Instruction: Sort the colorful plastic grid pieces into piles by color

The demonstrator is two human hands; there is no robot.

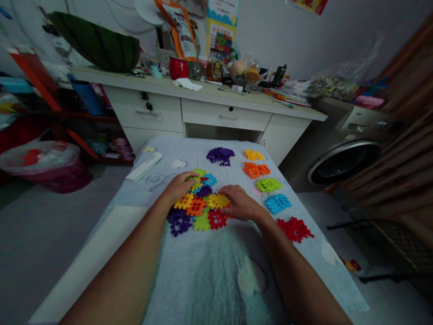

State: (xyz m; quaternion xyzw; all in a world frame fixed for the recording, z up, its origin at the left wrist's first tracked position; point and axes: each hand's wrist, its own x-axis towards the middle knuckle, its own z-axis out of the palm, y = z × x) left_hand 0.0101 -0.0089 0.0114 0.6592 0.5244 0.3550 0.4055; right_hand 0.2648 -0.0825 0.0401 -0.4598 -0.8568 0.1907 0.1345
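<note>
A mixed heap of flat, notched plastic building tiles lies between my hands on the cloth-covered table. My left hand (181, 187) rests at its left edge, thumb and fingers closed about a yellow tile (195, 184); the fingertips are partly hidden. On the other side, my right hand (239, 203) has its fingers and thumb around the edge of another yellow tile (218, 201). Nearest me in the heap are a purple tile (180, 222), a green tile (202, 221) and a red tile (217, 219). An orange tile (196, 206) lies in the middle.
Single-colour piles line the right side: yellow (254, 155), orange (256, 170), green (268, 184), blue (278, 203) and red (295, 229). A purple pile (220, 156) lies at the back. A white box (144, 167) sits at left. Behind stands a cluttered desk (145, 108).
</note>
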